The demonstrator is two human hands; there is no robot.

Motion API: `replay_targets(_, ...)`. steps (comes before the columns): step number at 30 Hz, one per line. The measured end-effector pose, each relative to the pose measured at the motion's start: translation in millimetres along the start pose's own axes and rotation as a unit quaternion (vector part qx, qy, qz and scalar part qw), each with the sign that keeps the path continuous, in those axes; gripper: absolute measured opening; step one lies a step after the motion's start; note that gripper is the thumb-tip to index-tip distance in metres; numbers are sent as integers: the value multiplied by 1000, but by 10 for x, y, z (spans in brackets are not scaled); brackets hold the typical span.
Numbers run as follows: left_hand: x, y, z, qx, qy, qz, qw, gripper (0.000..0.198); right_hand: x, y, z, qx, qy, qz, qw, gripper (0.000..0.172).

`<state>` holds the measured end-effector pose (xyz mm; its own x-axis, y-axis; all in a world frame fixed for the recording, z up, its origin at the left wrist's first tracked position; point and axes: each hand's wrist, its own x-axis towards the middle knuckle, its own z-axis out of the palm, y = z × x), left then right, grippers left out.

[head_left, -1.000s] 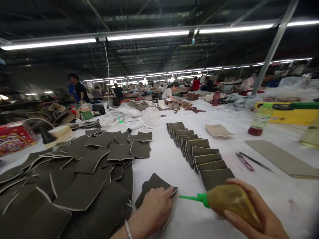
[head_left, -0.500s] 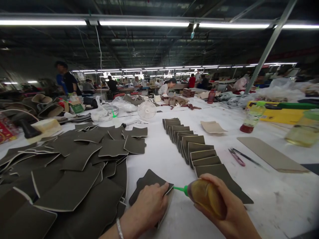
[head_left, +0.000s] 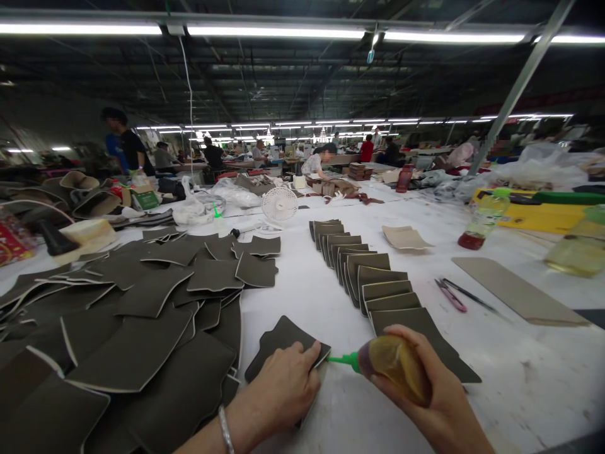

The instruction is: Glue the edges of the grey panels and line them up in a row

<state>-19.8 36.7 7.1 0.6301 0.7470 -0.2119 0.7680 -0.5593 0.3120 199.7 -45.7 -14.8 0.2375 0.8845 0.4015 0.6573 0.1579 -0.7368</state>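
My left hand point(head_left: 287, 382) is closed on a dark grey-brown panel point(head_left: 282, 337) on the white table, its index finger pressed near the panel's right corner. My right hand point(head_left: 437, 391) is wrapped round a squeeze bottle point(head_left: 394, 367) of amber liquid. The bottle lies tilted nearly level, and its green nozzle tip is at the panel's right edge. Beyond my right hand runs an overlapping row of similar panels point(head_left: 373, 277). A large loose pile of panels point(head_left: 132, 353) covers the left side.
On the right lie pink-handled snips point(head_left: 451, 296), a dark pointed tool point(head_left: 467, 295), a beige board point(head_left: 515, 290) and a bottle with red liquid point(head_left: 482, 221). A small white fan point(head_left: 279, 207) stands further back. People are at other tables in the background.
The camera view has shifted slightly. The green nozzle has moved slightly down along the panel's edge, and both hands keep their holds.
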Motion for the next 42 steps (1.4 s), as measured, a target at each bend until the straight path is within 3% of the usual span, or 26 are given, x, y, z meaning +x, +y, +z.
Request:
replay_targets(4,-13,1,-31,-6,-8,1,1000,53,-12,-6,3,21,15,28,999,44)
replay_targets(9,-16,-9,-29,-11,-3,1,1000,51,-12,41,-9,46,-42,37,997,49)
replay_targets(14,-33,-17,-28,-20,-10,0,1000,52,-8,-59,3,86,3,92,992,51)
replay_targets(19,-56,-11,-28,-18,-13,-1,1000,52,-94,-50,36,150,-27,117,981,53)
replay_targets(25,-65,-9,-10,-16,-14,0,1000,51,-113,-48,17,141,-7,113,984,53)
replay_targets(29,-61,0,-23,-11,-19,0,1000,52,-173,-94,42,196,-46,127,971,52)
replay_targets(33,-62,-3,-15,0,-23,1,1000,52,-225,-80,57,190,-32,130,973,52)
replay_targets(37,-64,-13,9,3,-24,-5,1000,52,-280,-69,72,219,-62,131,965,54)
replay_targets(42,-66,-26,32,15,-26,-1,1000,52,-323,-86,77,210,-41,139,967,56)
